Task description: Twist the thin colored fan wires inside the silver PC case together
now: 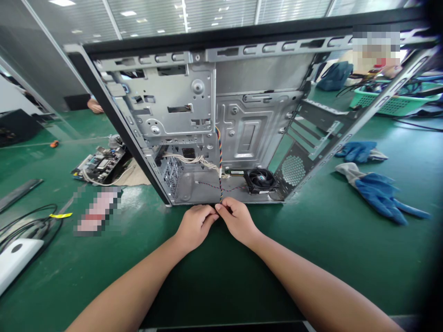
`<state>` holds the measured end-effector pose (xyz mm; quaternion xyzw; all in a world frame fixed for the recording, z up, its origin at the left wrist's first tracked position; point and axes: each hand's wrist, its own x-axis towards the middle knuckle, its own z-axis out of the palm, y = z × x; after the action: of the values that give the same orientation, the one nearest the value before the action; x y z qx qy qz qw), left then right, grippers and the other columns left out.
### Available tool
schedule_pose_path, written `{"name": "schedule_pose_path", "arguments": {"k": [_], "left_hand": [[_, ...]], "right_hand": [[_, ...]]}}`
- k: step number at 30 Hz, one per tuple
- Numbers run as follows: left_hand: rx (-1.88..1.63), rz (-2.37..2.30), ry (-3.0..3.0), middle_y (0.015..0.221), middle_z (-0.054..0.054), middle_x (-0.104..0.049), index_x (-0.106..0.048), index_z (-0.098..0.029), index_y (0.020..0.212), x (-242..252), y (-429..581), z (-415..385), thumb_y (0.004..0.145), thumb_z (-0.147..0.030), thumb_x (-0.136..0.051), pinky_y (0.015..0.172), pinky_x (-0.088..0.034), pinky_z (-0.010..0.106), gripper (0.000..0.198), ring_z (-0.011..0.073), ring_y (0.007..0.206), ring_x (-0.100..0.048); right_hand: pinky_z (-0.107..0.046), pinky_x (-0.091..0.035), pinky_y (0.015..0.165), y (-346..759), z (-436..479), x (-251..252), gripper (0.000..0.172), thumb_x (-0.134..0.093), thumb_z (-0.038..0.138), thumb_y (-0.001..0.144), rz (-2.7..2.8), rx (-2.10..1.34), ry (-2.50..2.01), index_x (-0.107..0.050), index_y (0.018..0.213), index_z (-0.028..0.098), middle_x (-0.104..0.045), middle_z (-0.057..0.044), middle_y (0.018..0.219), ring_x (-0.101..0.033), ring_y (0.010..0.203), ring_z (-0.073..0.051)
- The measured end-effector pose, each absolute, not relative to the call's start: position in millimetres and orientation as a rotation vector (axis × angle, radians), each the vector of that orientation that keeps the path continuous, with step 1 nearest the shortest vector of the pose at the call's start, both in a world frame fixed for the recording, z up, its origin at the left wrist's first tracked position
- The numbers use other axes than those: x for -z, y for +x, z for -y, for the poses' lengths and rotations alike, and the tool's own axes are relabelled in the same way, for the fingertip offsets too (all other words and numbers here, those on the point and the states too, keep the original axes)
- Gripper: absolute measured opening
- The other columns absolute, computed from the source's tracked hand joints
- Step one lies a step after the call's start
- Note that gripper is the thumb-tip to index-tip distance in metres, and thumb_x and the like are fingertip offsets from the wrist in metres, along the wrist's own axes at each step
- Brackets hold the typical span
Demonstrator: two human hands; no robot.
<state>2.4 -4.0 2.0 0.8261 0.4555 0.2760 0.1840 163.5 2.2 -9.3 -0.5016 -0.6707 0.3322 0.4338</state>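
Observation:
An open metal computer case (194,101) stands on the green table right in front of me, its bare inside facing me. A twisted multicolour cable (220,161) hangs down from inside the case to its front edge. My left hand (194,225) and my right hand (238,219) meet at the cable's lower end, both pinched shut on it. A small black cooling fan (260,179) lies on the case floor just beyond my right hand. A bundle of white wires (188,160) runs across the case's lower left.
A circuit board (101,163) lies left of the case. Blue work gloves (380,191) lie to the right, with another pair (358,151) behind. A green basket (391,101) sits at the far right. Black cables (31,226) and a white device (15,258) lie at the left edge.

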Motion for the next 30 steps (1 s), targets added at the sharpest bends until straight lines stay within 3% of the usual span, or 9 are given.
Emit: {"name": "schedule_pose_path", "arguments": {"k": [30], "left_hand": [[-0.734,-1.231,2.280,0.069,0.000,-0.061,-0.057,-0.019,0.073,-1.1,1.0,1.6,0.091,-0.019,-0.049,0.063,-0.042,0.025,0.019,0.0140,0.066,-0.057]], "right_hand": [[-0.026,-0.029,0.052,163.0,-1.4,9.0,0.032,-0.049,0.030,0.087,1.707,-0.782,-1.270,-0.036,0.060,0.022,-0.038,0.005,0.055,-0.036,0.054,-0.012]]}}
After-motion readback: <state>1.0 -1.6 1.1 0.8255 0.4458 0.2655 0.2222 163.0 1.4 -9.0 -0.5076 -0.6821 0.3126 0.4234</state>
